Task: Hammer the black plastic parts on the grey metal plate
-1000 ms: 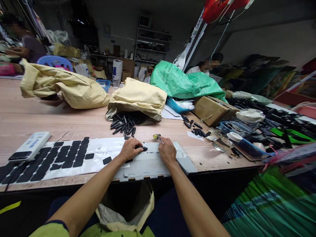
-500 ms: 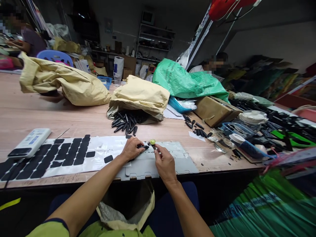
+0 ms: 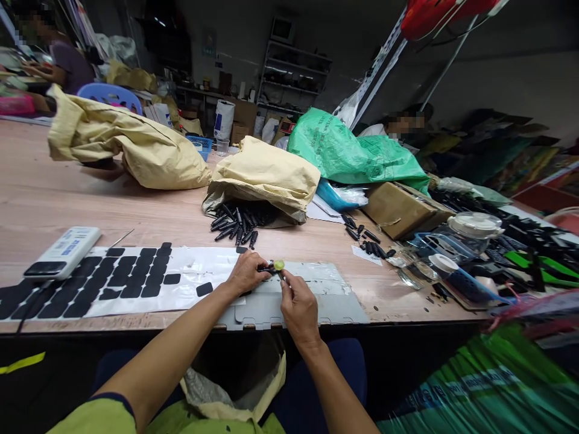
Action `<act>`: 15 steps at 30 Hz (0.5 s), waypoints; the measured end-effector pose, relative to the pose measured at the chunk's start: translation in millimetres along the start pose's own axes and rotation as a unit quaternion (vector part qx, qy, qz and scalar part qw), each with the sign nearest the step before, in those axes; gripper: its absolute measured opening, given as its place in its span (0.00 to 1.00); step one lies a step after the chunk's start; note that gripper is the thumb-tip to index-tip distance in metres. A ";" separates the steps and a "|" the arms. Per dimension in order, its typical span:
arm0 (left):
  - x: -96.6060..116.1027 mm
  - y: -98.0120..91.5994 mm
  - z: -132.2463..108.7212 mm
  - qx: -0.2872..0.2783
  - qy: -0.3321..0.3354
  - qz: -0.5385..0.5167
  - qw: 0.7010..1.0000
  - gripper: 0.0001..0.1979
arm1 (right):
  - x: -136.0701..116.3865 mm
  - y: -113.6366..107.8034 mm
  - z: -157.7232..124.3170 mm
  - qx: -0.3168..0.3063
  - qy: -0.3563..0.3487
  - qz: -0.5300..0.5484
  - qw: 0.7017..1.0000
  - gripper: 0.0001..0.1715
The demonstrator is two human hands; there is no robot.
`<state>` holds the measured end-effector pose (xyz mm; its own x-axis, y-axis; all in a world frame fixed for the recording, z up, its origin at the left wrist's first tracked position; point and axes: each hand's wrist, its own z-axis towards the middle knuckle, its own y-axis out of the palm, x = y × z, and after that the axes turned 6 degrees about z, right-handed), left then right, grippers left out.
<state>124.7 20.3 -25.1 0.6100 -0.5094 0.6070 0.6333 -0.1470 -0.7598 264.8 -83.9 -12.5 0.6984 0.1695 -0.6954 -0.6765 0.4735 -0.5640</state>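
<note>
My left hand (image 3: 246, 272) is closed around a slim black cylindrical piece (image 3: 268, 267), its end pointing right. In my right hand (image 3: 298, 301) is a small tool with a round yellow-green head (image 3: 278, 265); its handle is pinched between thumb and fingers. The head touches or nearly touches the end of the black piece; I cannot tell which. Below both hands lies a flat grey board (image 3: 312, 301). To the left, a white sheet (image 3: 185, 265) carries rows of black rounded-square pads (image 3: 143, 268). Several similar black pieces (image 3: 237, 223) spill from a yellow bag (image 3: 266, 172).
A white device (image 3: 66, 253) with a dark screen sits at the left. Another yellow bag (image 3: 136, 144), a green sack (image 3: 353, 150) and a cardboard box (image 3: 402, 208) stand behind. Jars (image 3: 474, 226) and a blue basket (image 3: 474, 274) crowd the right. Two people are farther back.
The tool's yellow-green head has moved left against or close to the black piece's end, where a gap showed before. The whole view has shifted slightly.
</note>
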 end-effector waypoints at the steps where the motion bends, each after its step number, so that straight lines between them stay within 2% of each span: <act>1: 0.3 -0.5 -0.2 0.001 -0.001 -0.005 1.000 0.06 | 2.4 0.9 -0.3 -0.010 0.006 0.000 1.000 0.20; 3: 0.7 -1.6 -0.3 0.000 -0.004 -0.010 1.000 0.06 | 8.9 0.3 1.2 -0.013 0.019 0.005 1.000 0.20; 7: 0.3 -3.3 0.6 -0.010 -0.009 -0.014 1.000 0.08 | 21.3 -10.2 16.7 0.025 0.035 -0.003 0.999 0.20; 11: 0.0 -3.6 0.4 -0.009 -0.014 -0.015 1.000 0.08 | 36.8 -18.1 41.6 0.035 0.080 -0.123 0.989 0.20; 15: -0.9 -1.8 -0.7 -0.004 -0.004 0.004 1.000 0.06 | 56.7 -13.7 55.7 0.008 0.100 -0.252 0.963 0.19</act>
<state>122.6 20.4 -24.4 0.6190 -0.5031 0.6031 0.6244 -0.1504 -0.7665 326.7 -32.6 -19.4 0.8767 -0.2545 -0.4083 -0.2587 0.4661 -0.8460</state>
